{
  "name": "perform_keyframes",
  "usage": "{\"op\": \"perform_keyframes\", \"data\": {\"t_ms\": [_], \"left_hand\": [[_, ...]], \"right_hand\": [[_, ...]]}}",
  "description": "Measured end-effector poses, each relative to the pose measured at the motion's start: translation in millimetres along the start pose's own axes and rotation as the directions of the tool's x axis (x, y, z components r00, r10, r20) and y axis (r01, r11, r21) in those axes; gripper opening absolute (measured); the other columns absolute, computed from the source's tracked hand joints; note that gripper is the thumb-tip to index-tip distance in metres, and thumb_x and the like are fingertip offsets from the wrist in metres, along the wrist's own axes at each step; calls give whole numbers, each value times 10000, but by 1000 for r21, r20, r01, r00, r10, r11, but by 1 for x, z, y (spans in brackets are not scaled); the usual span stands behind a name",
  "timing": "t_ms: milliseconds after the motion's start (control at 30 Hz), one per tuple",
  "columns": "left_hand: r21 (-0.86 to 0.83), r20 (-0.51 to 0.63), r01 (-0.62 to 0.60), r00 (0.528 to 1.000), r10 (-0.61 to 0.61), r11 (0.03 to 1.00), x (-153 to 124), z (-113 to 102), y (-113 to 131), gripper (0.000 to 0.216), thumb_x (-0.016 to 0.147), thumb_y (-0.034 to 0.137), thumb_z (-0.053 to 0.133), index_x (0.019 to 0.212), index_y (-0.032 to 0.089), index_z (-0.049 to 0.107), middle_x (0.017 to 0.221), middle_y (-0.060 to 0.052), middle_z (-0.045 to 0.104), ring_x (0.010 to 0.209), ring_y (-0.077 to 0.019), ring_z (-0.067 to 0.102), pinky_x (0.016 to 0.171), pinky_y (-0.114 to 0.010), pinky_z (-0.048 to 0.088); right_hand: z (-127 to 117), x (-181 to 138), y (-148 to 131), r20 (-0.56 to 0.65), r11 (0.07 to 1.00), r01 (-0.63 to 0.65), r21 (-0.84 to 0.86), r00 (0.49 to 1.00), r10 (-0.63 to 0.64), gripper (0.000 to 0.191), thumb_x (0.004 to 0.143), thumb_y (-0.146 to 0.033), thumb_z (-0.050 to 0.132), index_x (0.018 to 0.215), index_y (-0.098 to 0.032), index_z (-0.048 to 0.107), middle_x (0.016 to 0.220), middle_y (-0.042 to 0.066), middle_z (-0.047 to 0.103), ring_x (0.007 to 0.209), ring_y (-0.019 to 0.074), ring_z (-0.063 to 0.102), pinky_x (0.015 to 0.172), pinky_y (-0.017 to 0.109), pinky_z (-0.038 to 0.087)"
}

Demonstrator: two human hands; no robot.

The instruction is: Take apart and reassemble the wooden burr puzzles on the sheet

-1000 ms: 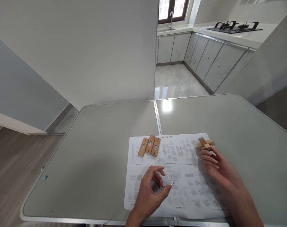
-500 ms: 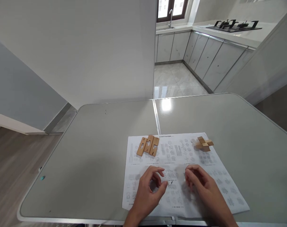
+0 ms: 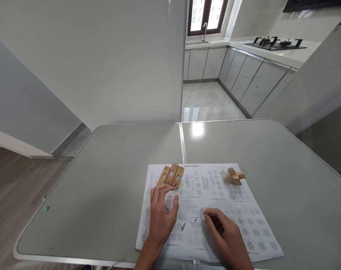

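Observation:
A printed paper sheet [image 3: 215, 195] lies on the grey table [image 3: 102, 187]. My left hand [image 3: 160, 213] rests on the sheet with fingers stretched forward, fingertips just short of three flat wooden puzzle pieces [image 3: 170, 175] lying side by side. My right hand [image 3: 226, 236] lies on the sheet with fingers curled, its fingertips next to a small metal piece [image 3: 193, 221]. Another small dark piece [image 3: 183, 226] sits between the hands. An assembled wooden cross puzzle [image 3: 234, 176] stands at the sheet's far right, untouched.
The table has a seam [image 3: 182, 140] down its middle and a small teal dot [image 3: 47, 208] near its left edge. Behind stands a white wall; a kitchen with cabinets [image 3: 243, 75], sink and gas hob [image 3: 275, 43] opens beyond at the right.
My left hand opened and reached forward towards the flat wooden pieces, leaving the small metal bit on the sheet. My right hand drew back from the cross puzzle to the sheet's middle.

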State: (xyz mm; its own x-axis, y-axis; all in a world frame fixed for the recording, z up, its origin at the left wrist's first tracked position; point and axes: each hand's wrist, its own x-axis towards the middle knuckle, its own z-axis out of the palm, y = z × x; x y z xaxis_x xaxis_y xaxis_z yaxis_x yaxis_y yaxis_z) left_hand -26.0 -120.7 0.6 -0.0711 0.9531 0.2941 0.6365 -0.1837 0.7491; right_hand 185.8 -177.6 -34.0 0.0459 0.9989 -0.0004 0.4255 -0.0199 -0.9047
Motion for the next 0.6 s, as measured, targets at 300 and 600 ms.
{"op": "perform_keyframes", "data": {"t_ms": [300, 600], "left_hand": [[366, 125, -132, 988, 92, 921, 21, 17, -11, 524, 1031, 359, 612, 1545, 335, 514, 1701, -51, 409, 1586, -401, 278, 1208, -671, 360], [438, 154, -174, 981, 117, 882, 13, 23, -27, 508, 1047, 370, 586, 1551, 327, 536, 1685, -28, 452, 1583, -376, 331, 1202, -627, 407]], "right_hand": [[-4, 4, 0, 53, 998, 61, 26, 997, -62, 297, 1046, -458, 563, 956, -225, 724, 846, 55, 768, 687, 205, 712, 636, 264, 580], [-5, 6, -1, 72, 995, 103, 7, 992, -104, 300, 1059, -424, 540, 924, -222, 716, 788, 37, 738, 642, 186, 684, 611, 252, 554]]}}
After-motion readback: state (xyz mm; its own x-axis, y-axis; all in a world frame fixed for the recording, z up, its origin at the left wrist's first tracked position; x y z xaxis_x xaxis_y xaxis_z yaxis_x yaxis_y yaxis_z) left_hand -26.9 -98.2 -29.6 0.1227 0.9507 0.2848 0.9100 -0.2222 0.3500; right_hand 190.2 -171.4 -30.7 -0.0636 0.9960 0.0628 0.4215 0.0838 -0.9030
